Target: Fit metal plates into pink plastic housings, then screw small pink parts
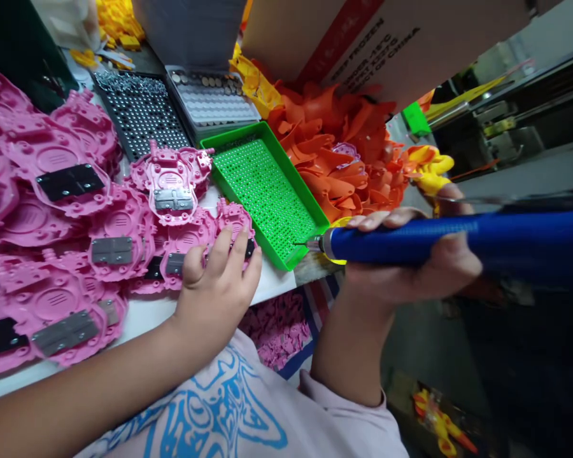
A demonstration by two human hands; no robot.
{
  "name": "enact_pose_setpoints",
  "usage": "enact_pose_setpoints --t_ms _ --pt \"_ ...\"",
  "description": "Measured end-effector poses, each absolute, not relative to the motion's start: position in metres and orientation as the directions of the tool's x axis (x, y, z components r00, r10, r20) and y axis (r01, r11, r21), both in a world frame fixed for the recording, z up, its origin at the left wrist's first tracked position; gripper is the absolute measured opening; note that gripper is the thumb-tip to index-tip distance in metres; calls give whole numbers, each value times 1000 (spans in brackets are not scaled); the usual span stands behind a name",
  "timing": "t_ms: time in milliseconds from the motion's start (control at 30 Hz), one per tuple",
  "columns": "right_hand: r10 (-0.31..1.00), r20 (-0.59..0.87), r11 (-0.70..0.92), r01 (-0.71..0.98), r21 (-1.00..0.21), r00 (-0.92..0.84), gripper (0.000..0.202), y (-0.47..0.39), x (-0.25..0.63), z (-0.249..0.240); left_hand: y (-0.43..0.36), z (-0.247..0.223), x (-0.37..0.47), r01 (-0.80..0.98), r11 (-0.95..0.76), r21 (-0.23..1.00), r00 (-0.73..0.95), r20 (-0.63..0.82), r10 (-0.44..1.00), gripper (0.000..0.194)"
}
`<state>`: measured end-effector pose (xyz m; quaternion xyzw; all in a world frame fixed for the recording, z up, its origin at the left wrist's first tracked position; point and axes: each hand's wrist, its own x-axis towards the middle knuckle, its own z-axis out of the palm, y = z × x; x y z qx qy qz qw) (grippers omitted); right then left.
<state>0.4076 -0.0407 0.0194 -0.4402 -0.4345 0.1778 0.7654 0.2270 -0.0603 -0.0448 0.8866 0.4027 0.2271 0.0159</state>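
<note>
the left hand [222,292], at the centre of the frame, has its fingers parted and slightly bent, the fingertips on a pink shell [233,215]; whether the thumb pinches it cannot be told. the right hand [413,264], right of centre, is wrapped around a blue electric screwdriver [506,238], which lies nearly level across the frame with its bit pointing left. the bit stands over the lower end of a green tray [293,191] holding rows of screws in a perforated plate; contact with a screw cannot be made out.

left of the left hand, more pink shells [64,159] are piled over a white table [162,312], several bearing black or grey covers. at upper centre-left are a black perforated tray [146,114] and, adjoining it, a pale tray [214,105] with round metal pieces along its far edge. orange parts [334,146] are heaped right of the green tray, below a cardboard box [386,38] with printed lettering. yellow parts [119,22] lie at upper left.
</note>
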Motion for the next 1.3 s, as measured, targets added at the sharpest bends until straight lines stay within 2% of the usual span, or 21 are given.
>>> enact_pose_setpoints --t_ms 267,400,567,667,733,867,967,1167,1300 --pt "702 432 500 41 -865 566 28 -24 408 -3 -54 -45 225 686 -694 219 567 438 698 28" --pt "699 403 480 30 -877 591 33 -23 409 -5 -59 -44 224 643 -717 268 557 480 678 26" --pt "714 405 466 44 -884 571 31 -22 409 -5 -71 -44 220 368 -860 355 625 591 511 24" --pt "716 403 460 49 -887 570 28 -21 408 -4 -77 -46 216 190 -905 380 725 568 390 20" --pt "722 389 448 42 -893 572 29 -20 409 -3 -79 -50 212 136 -911 388 763 545 346 17" --pt "746 328 390 19 -921 580 35 -17 410 -3 -77 -61 208 129 -911 391 795 508 331 13" --pt "726 374 413 68 -908 577 33 -15 408 -2 -74 -67 206 147 -908 391 827 456 330 13" --pt "693 468 466 155 -871 549 27 -16 403 13 -74 -78 205 160 -910 383 830 446 334 16" --pt "747 490 480 146 -865 449 25 -38 410 28 -75 -82 204 153 -912 382 833 447 327 18"
